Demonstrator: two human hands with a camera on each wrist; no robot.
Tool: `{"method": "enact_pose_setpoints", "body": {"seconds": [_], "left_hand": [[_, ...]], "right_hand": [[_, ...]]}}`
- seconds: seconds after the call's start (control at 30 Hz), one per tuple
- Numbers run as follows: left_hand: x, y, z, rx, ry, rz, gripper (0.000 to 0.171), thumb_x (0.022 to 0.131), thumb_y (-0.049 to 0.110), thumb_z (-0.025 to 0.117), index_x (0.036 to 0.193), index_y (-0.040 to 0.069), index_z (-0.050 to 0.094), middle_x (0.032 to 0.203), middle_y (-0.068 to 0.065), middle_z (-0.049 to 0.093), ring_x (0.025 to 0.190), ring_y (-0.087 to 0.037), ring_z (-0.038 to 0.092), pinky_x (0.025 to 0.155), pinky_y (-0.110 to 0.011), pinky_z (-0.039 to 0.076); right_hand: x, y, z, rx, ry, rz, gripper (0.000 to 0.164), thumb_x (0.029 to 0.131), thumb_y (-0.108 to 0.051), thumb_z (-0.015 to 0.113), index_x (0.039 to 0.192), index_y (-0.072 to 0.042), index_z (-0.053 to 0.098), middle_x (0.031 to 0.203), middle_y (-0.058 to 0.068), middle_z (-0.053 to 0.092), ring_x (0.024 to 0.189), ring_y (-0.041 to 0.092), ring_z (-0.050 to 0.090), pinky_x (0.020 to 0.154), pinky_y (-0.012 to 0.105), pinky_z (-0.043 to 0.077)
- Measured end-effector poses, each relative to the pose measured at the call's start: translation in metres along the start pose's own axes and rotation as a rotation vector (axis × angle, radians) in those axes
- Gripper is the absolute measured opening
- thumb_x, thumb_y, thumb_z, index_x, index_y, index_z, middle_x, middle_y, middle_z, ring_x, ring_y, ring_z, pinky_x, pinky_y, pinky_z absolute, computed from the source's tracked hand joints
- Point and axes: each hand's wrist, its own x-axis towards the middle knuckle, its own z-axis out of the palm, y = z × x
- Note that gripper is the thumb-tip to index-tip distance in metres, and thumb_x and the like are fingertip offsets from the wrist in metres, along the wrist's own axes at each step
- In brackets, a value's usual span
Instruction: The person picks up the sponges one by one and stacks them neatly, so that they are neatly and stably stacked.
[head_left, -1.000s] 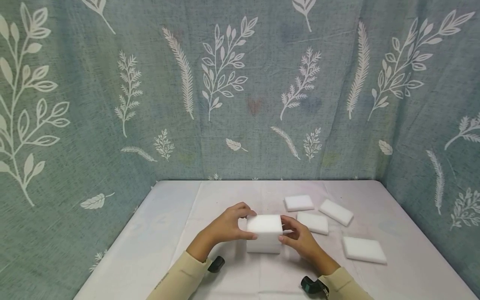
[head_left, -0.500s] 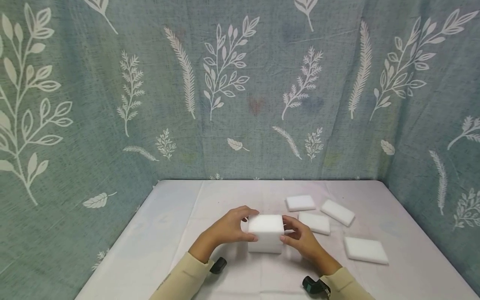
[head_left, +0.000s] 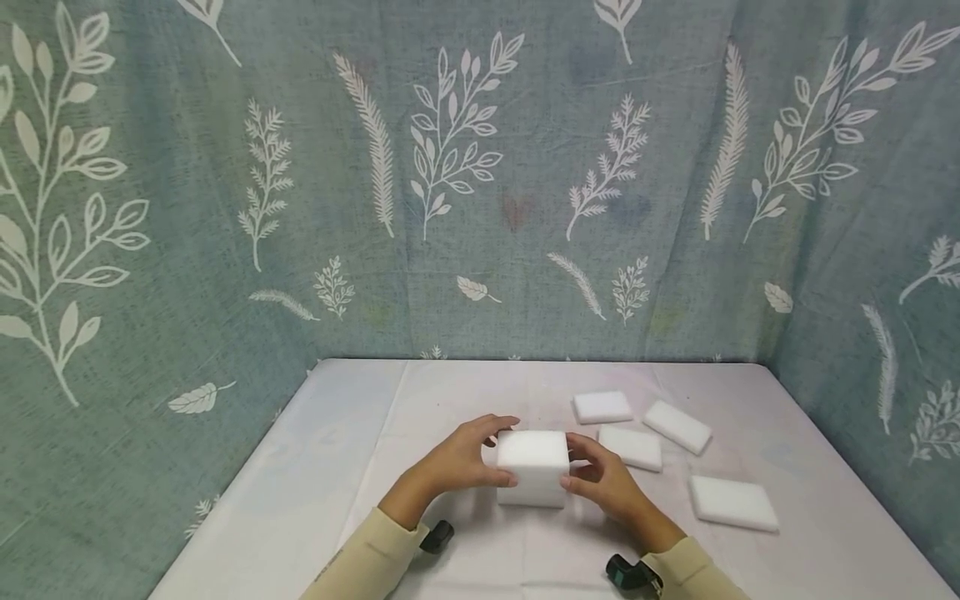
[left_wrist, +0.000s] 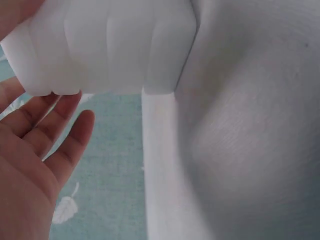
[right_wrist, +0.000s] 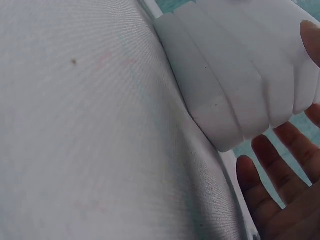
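Leaf-patterned fabric (head_left: 525, 279) hangs behind the pale table (head_left: 315, 475).

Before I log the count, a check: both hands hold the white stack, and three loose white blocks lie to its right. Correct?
Not three: the head view shows four loose white blocks to the right of the white stack. The left hand and right hand do hold it.

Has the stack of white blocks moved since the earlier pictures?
No; in the head view, the stack shows no clear shift in any direction relative to the table's far edge.
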Motion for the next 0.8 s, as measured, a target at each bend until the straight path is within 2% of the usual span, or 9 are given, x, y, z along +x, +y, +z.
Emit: {"method": "enact_pose_setpoints", "body": {"seconds": [0.13, 0.33, 0.47, 0.6, 0.7, 0.8], "left_hand": [[-0.001, -0.005, 0.004, -0.095, 0.039, -0.016, 0.081, 0.073, 0.044, 0.084, 0.141, 0.018, 0.049, 0.130, 0.004, 0.056, 0.107, -0.014, 0.056, 0.093, -0.038, 0.049], [-0.004, -0.011, 0.007, -0.255, 0.129, -0.012, 0.067, 0.072, 0.024, 0.088, 0.131, 0.014, 0.057, 0.124, -0.004, 0.060, 0.104, -0.021, 0.059, 0.092, -0.044, 0.049], [-0.006, -0.014, 0.005, -0.297, 0.154, -0.004, 0.060, 0.073, 0.020, 0.088, 0.126, 0.012, 0.061, 0.122, -0.006, 0.060, 0.103, -0.021, 0.059, 0.092, -0.043, 0.050], [-0.012, 0.004, -0.006, -0.347, 0.149, 0.002, 0.055, 0.075, 0.015, 0.086, 0.124, 0.006, 0.061, 0.121, -0.010, 0.060, 0.107, -0.029, 0.058, 0.093, -0.047, 0.049], [-0.016, 0.020, -0.013, -0.386, 0.136, -0.003, 0.053, 0.076, 0.010, 0.084, 0.123, 0.000, 0.060, 0.121, -0.014, 0.059, 0.108, -0.037, 0.057, 0.094, -0.053, 0.046], [-0.014, 0.021, -0.013, -0.386, 0.134, 0.004, 0.053, 0.076, 0.010, 0.084, 0.123, 0.000, 0.060, 0.122, -0.015, 0.060, 0.107, -0.035, 0.058, 0.094, -0.053, 0.047]], "right_hand": [[-0.001, -0.015, -0.005, -0.060, -0.011, -0.052, 0.060, 0.082, -0.006, 0.077, 0.135, 0.005, 0.050, 0.119, 0.017, 0.060, 0.105, 0.035, 0.058, 0.085, 0.054, 0.051], [0.000, -0.019, -0.019, -0.114, -0.006, -0.105, 0.059, 0.081, -0.003, 0.077, 0.132, 0.009, 0.051, 0.122, 0.026, 0.058, 0.106, 0.047, 0.056, 0.083, 0.055, 0.051], [0.002, -0.026, -0.029, -0.198, 0.021, -0.137, 0.053, 0.081, -0.003, 0.078, 0.128, 0.007, 0.056, 0.116, 0.024, 0.062, 0.103, 0.045, 0.058, 0.081, 0.054, 0.052], [0.004, -0.016, -0.043, -0.324, 0.076, -0.128, 0.047, 0.082, -0.009, 0.079, 0.125, -0.002, 0.062, 0.112, 0.015, 0.067, 0.101, 0.033, 0.062, 0.081, 0.048, 0.054], [0.006, 0.001, -0.061, -0.428, 0.099, -0.067, 0.044, 0.083, -0.015, 0.079, 0.124, -0.008, 0.064, 0.111, 0.009, 0.068, 0.102, 0.024, 0.062, 0.083, 0.042, 0.054], [0.008, 0.005, -0.079, -0.500, 0.096, 0.003, 0.044, 0.083, -0.016, 0.078, 0.123, -0.006, 0.065, 0.114, 0.008, 0.067, 0.104, 0.027, 0.061, 0.085, 0.043, 0.053]]}}
